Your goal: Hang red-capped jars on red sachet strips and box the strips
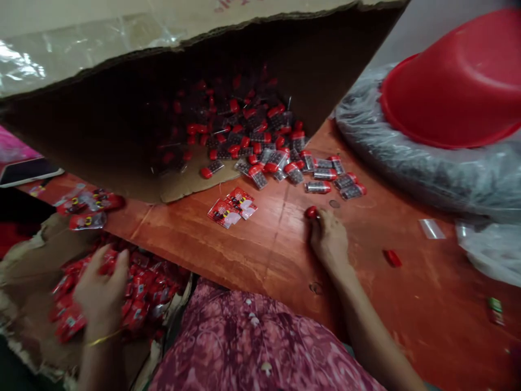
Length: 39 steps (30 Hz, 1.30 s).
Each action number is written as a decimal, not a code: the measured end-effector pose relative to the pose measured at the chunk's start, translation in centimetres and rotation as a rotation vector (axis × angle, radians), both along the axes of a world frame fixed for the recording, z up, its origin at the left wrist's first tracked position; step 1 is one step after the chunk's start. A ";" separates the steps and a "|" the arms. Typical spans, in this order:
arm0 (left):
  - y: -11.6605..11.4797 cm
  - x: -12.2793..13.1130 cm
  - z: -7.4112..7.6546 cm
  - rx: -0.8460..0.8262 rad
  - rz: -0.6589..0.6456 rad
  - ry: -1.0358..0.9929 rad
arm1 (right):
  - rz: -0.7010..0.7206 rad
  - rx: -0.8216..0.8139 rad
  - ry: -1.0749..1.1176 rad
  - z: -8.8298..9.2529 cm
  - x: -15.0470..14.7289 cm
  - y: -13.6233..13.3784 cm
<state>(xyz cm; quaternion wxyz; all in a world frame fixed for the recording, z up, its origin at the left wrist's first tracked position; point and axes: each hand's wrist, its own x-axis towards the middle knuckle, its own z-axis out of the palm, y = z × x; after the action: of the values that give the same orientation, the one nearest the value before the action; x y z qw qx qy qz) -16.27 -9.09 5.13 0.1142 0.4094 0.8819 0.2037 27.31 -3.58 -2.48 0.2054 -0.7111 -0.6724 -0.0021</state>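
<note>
My right hand [329, 236] rests on the wooden table, its fingers closed around a small red-capped tube [311, 212]; only the red end shows. My left hand [101, 288] is above a lower carton, thumb and fingers apart, slightly blurred. Beneath it lie many shiny red packets [140, 288]; I see nothing clearly held. Ahead, a pile of clear tubes with red caps and dark contents [258, 176] spills from a tipped cardboard box [195, 187] onto the table. Red printed cards [233, 207] lie in front of the box opening.
Several filled packets [87, 221] sit at the table's left edge beside a phone-like device [30, 171]. On the right, a red plastic tub [456, 81] stands on a plastic-wrapped bundle [407, 174]. A loose red cap [392, 258] and a clear plastic piece [432, 228] lie nearby.
</note>
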 end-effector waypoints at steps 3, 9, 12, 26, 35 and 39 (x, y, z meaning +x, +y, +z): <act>3.9 6.8 -1.1 0.316 -0.339 -0.060 | 0.175 0.051 0.059 -0.2 -4.9 -0.4; 8.7 13.9 -4.2 0.156 -0.682 -0.027 | 0.237 0.073 0.117 -0.1 -7.0 -0.8; 9.0 14.1 -4.5 0.077 -0.675 0.047 | 0.236 0.080 0.157 0.1 -6.4 -1.1; 8.9 14.7 -4.9 0.021 -0.725 0.158 | 0.318 0.137 0.101 2.1 -9.5 -1.0; 8.2 14.8 -3.6 0.189 -0.677 0.046 | 0.331 0.094 0.509 4.0 -11.4 -0.1; 7.5 15.6 -2.1 0.272 -0.741 -0.046 | 0.282 -0.109 1.062 4.3 -13.8 1.0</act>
<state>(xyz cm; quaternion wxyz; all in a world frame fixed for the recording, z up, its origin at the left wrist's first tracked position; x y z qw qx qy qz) -0.64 -1.62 3.00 0.1444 0.7069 0.6364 0.2729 13.50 -2.60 1.87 0.4774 -0.5272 -0.5642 0.4194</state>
